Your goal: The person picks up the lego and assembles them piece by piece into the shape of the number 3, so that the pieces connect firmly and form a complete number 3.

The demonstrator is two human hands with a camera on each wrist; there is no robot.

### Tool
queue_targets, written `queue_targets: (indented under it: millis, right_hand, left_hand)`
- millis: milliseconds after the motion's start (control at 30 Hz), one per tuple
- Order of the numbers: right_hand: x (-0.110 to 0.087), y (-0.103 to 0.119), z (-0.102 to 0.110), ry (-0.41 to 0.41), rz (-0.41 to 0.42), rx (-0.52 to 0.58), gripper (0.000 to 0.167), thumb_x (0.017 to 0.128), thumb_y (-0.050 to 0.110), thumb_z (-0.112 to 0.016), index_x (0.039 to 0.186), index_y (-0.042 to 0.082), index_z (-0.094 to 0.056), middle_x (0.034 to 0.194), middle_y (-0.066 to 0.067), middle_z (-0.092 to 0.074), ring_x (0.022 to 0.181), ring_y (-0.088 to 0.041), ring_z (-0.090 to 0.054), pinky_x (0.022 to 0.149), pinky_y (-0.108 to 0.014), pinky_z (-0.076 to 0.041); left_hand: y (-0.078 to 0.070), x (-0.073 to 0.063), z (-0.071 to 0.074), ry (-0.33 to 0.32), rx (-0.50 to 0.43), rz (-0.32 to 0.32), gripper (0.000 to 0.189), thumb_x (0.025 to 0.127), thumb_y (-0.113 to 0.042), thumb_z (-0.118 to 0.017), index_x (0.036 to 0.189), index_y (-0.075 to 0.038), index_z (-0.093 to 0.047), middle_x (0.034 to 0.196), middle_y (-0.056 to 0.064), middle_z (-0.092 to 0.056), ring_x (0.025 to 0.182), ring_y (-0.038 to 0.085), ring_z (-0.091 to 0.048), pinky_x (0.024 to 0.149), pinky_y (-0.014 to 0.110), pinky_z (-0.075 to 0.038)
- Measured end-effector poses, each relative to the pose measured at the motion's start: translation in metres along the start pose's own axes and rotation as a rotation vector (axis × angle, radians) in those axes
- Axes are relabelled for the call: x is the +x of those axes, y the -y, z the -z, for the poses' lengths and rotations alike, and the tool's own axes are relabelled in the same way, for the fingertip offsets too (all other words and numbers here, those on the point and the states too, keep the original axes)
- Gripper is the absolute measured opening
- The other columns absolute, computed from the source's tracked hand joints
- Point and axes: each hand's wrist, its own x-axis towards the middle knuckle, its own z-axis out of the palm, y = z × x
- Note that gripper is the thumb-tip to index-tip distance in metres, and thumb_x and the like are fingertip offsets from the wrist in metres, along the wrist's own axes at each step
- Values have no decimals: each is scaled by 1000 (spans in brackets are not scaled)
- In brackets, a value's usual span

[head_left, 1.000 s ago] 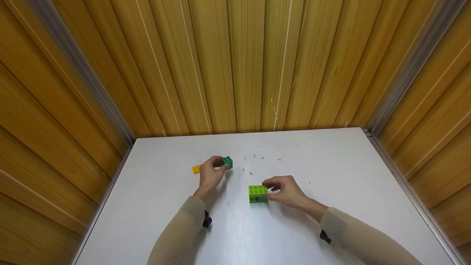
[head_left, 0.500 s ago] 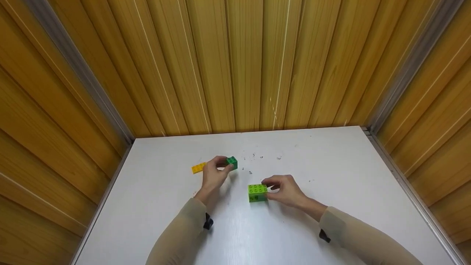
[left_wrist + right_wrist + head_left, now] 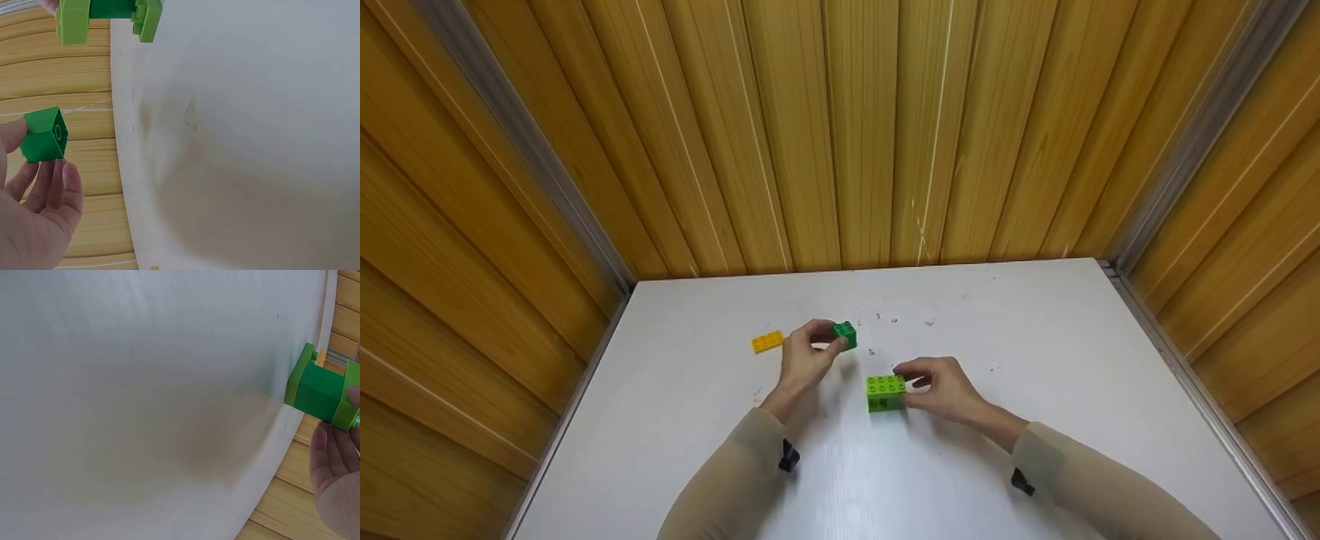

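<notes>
Between thumb and fingers, my left hand (image 3: 802,364) pinches a dark green toy building brick (image 3: 846,335), held above the table. In the left wrist view the hollow underside of that brick (image 3: 44,135) faces the tabletop. My right hand (image 3: 949,390) grips the right end of a brick stack (image 3: 885,385) with a studded lime green top. The right wrist view shows the stack (image 3: 319,392) as dark green between two lime green layers. The dark green brick is up and left of the stack, apart from it. Some right fingers are hidden behind the stack.
A flat yellow studded plate (image 3: 767,342) lies on the white table (image 3: 697,420), left of my left hand. Small dark marks (image 3: 894,320) dot the tabletop toward the back. Wood-patterned walls (image 3: 862,135) rise behind and on both sides.
My left hand has moved right with the dark green brick, nearer the stack. More of the yellow plate now shows. My right hand and the stack have stayed nearly still.
</notes>
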Motion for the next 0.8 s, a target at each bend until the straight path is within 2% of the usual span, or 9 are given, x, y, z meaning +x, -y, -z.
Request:
queue_targets:
  millis: [333, 600, 800]
  right_hand:
    - [0, 1, 3, -20, 13, -16, 40, 98, 17, -86, 134, 1, -79, 134, -22, -80, 123, -36, -79, 101, -46, -68]
    - [0, 2, 4, -28, 27, 9, 43, 99, 20, -86, 138, 5, -77, 137, -24, -79, 124, -39, -79, 101, -45, -68]
    - [2, 4, 6, -46, 47, 15, 45, 98, 22, -86, 139, 5, -76, 136, -26, -78, 125, -44, -78, 99, -47, -69]
  left_hand:
    - [-12, -6, -4, 50, -23, 6, 32, 102, -25, -83, 132, -16, -78, 122, 2, -83, 113, 20, -73, 104, 42, -64]
    - [-17, -10, -8, 69, -11, -53, 30, 102, -24, -84, 130, -15, -79, 119, 3, -84, 110, 19, -75, 99, 38, -65]
    - [-21, -15, -9, 100, -18, -72, 29, 102, -25, -83, 130, -18, -79, 121, 1, -84, 112, 18, -75, 99, 35, -65]
